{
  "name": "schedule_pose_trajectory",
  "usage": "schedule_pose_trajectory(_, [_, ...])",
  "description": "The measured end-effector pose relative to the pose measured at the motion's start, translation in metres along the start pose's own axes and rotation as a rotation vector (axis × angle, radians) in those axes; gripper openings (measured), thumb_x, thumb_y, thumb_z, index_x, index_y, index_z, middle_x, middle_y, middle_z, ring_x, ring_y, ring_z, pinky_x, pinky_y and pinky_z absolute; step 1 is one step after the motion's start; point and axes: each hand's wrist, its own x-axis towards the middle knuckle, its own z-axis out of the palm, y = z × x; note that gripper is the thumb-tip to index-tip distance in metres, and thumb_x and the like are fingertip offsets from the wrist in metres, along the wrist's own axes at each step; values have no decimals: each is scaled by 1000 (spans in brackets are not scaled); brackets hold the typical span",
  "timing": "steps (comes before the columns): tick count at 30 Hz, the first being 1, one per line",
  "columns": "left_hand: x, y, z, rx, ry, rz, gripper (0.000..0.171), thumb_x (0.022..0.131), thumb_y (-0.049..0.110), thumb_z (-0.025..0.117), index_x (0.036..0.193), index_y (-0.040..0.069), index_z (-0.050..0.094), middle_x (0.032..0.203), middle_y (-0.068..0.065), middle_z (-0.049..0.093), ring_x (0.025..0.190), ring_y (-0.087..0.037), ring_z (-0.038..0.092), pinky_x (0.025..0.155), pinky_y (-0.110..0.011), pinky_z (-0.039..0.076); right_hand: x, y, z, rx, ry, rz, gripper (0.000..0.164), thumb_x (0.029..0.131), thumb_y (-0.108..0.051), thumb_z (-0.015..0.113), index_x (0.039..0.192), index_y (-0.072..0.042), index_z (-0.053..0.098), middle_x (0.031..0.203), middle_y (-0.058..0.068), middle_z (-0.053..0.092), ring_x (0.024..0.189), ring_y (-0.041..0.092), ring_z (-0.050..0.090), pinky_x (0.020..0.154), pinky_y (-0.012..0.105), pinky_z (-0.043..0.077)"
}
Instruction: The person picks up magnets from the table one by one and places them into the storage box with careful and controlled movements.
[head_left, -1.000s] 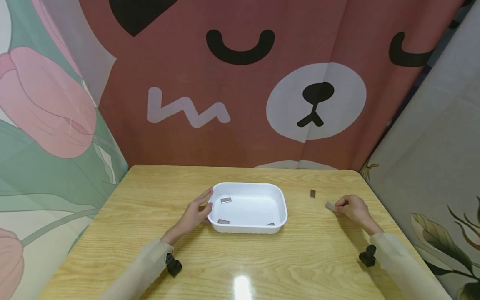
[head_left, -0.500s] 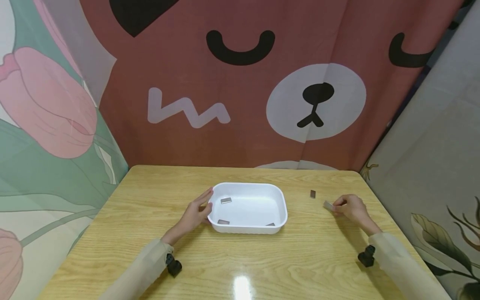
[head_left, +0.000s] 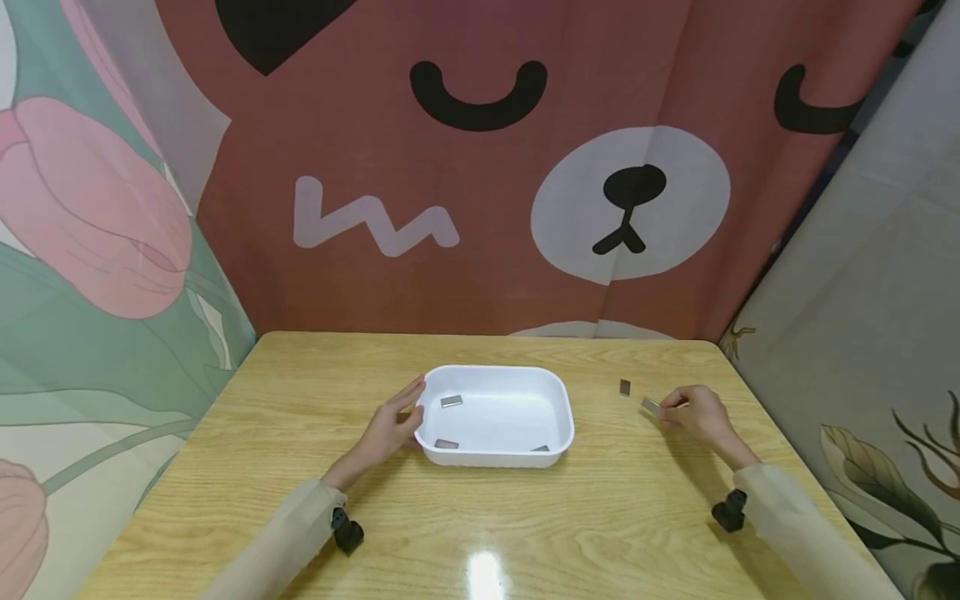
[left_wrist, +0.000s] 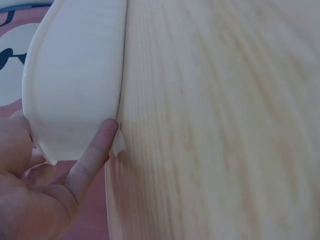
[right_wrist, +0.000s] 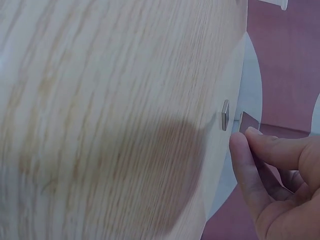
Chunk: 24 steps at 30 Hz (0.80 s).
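My left hand (head_left: 390, 429) holds the left end of a white plastic bin (head_left: 495, 458). In the left wrist view one straight finger (left_wrist: 95, 152) presses the outer wall near its base. Inside the bin lie three small flat silvery blocks: one at the back left (head_left: 452, 401), another at the front left (head_left: 446, 444), and a third, partly hidden by the front wall (head_left: 540, 448). Over the table's right side, my right hand (head_left: 701, 412) pinches a similar rectangular block (right_wrist: 248, 122) between thumb and finger. Close by, one more block (head_left: 625, 387) rests on the table.
The wooden table (head_left: 480, 508) ends at a printed cloth (head_left: 480, 283) behind it. Patterned cloths also hang on the left (head_left: 112, 375) and the right (head_left: 840, 333). Small black cameras (head_left: 347, 531) sit on both wrists.
My right hand has moved slightly left and away from me with the block in its fingers. The left hand and the bin stay where they were.
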Motion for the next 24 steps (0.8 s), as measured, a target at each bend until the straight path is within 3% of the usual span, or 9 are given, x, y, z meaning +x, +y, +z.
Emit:
schedule_pose_trajectory(12, [1, -1, 1, 2, 7, -1, 51, 101, -4, 49, 146, -15, 29, 159, -27, 17, 115, -58, 51, 65, -31, 65, 0, -2, 2, 21, -6, -8, 5, 88, 3, 71, 90, 7, 70, 85, 17, 69, 71, 31, 69, 54, 33, 61])
schedule_pose_trajectory(19, [8, -35, 0, 22, 24, 5, 52, 102, -3, 50, 150, -6, 31, 161, -20, 19, 116, -52, 54, 65, -31, 65, 0, -6, 2, 26, -6, -34, 5, 87, 2, 72, 89, 6, 71, 83, 15, 69, 72, 34, 69, 54, 37, 61])
schedule_pose_trajectory(24, [8, -34, 1, 42, 35, 14, 52, 101, -3, 51, 149, -8, 32, 161, -21, 20, 116, -51, 55, 65, -30, 64, 2, -8, 2, 21, -5, -34, 5, 87, 1, 72, 89, 6, 71, 82, 14, 69, 72, 34, 69, 55, 38, 61])
